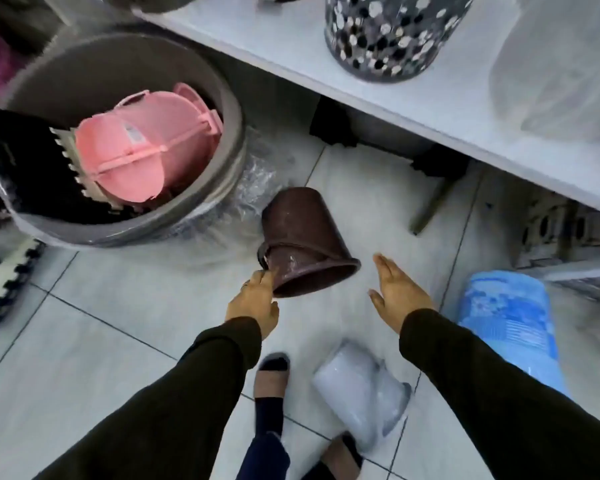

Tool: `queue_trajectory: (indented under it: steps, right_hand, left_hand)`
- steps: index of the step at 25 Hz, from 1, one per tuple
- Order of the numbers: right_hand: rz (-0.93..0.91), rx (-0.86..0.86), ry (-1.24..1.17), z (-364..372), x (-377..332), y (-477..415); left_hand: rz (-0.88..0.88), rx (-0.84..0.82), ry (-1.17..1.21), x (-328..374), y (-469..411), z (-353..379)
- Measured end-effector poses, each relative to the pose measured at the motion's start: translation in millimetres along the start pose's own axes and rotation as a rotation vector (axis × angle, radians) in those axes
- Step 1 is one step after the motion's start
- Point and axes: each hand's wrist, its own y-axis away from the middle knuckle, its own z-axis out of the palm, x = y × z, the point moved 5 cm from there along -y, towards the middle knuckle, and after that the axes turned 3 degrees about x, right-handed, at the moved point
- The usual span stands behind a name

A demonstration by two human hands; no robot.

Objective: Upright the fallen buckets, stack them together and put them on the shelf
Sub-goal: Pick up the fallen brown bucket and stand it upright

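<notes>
A dark brown bucket (pixel 302 244) lies tipped on the tiled floor, its mouth facing me and its base pointing away. My left hand (pixel 255 299) grips its rim at the left side. My right hand (pixel 397 292) hovers open and flat just right of the bucket, apart from it. A pale grey bucket (pixel 359 386) lies on its side lower down, between my feet and my right sleeve. The white shelf (pixel 291 46) runs across the top right.
A big grey tub (pixel 229 109) at the left holds pink lids and a black mat. On the shelf stand a perforated dark basket (pixel 385 36) and a wrapped pale item (pixel 561 74). A blue roll (pixel 510 320) lies at the right. My sandalled feet (pixel 271 375) are at the bottom.
</notes>
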Motion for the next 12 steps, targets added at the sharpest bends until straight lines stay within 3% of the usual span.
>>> queue_trajectory:
  steps: [2, 6, 9, 12]
  right_hand:
    - [0.006, 0.018, -0.033, 23.9, 5.6, -40.2]
    - [-0.075, -0.01, 0.002, 71.5, -5.2, -111.6]
    - [-0.077, 0.068, 0.078, 86.8, -8.0, -129.4]
    - [-0.056, 0.168, 0.061, 70.1, -2.6, -126.9]
  left_hand:
    - [-0.145, 0.006, 0.147, -19.8, -37.6, 37.8]
    - [-0.333, -0.144, 0.244, -56.9, -95.9, 112.8]
    - [-0.367, 0.032, 0.376, -68.6, -103.0, 133.2]
    - [-0.306, 0.252, 0.426, -62.9, -95.1, 108.2]
